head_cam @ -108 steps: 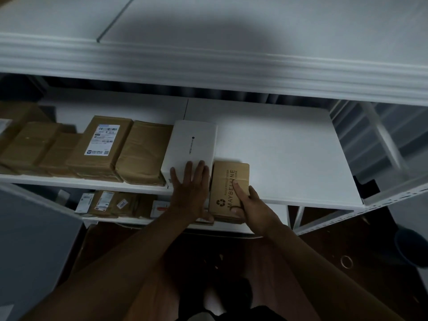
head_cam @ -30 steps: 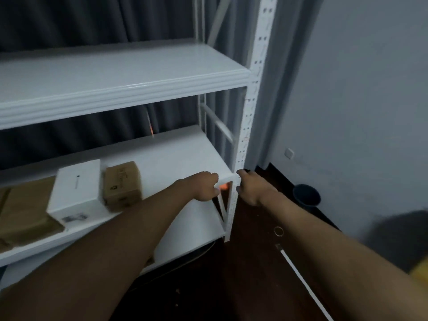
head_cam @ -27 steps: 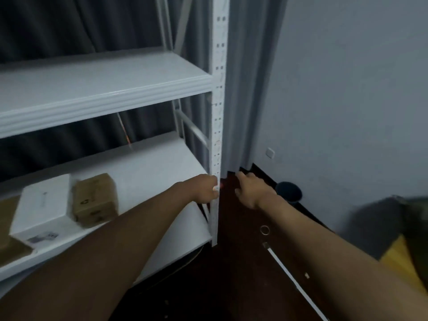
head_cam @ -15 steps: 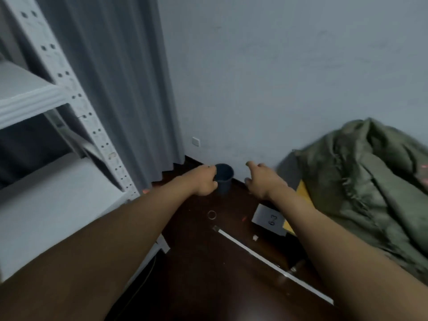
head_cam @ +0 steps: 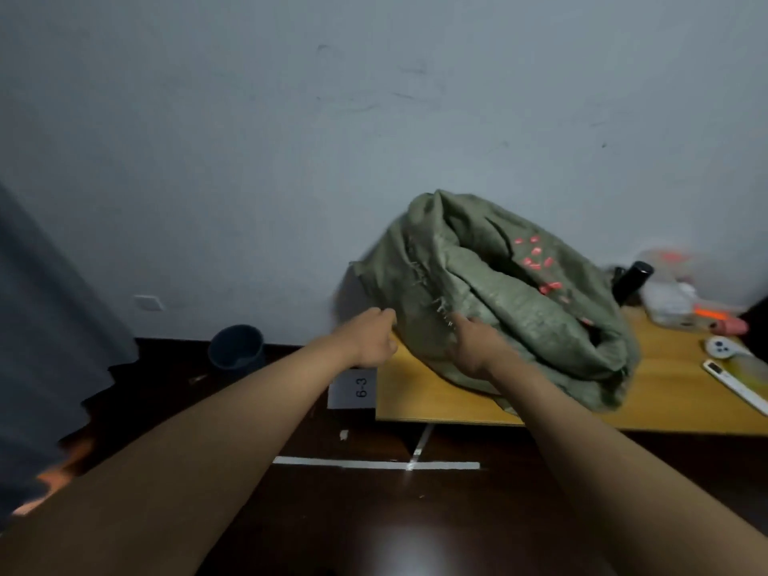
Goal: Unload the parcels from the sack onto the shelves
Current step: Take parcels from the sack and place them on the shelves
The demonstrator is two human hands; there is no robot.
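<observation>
Crumpled olive-green woven sack (head_cam: pixel 511 309) with pink print sits slumped on the yellow wooden table (head_cam: pixel 665 405) against the wall, mouth open — contents not visible. Right hand (head_cam: pixel 473 347) rests on its near fabric, fingers hidden; left hand (head_cam: pixel 372 338), loosely curled, holds nothing beside it. Neither shelves nor parcels in view; how many remain cannot be judged.

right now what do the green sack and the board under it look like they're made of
The green sack looks like coarse woven fabric, probably woven plastic or jute: matt, crumpled in soft folds, with frayed threads along its edge. The board beneath it looks like light wood or plywood: flat, yellowish, smooth, with a thin straight edge. Neither can be told for certain.
</observation>
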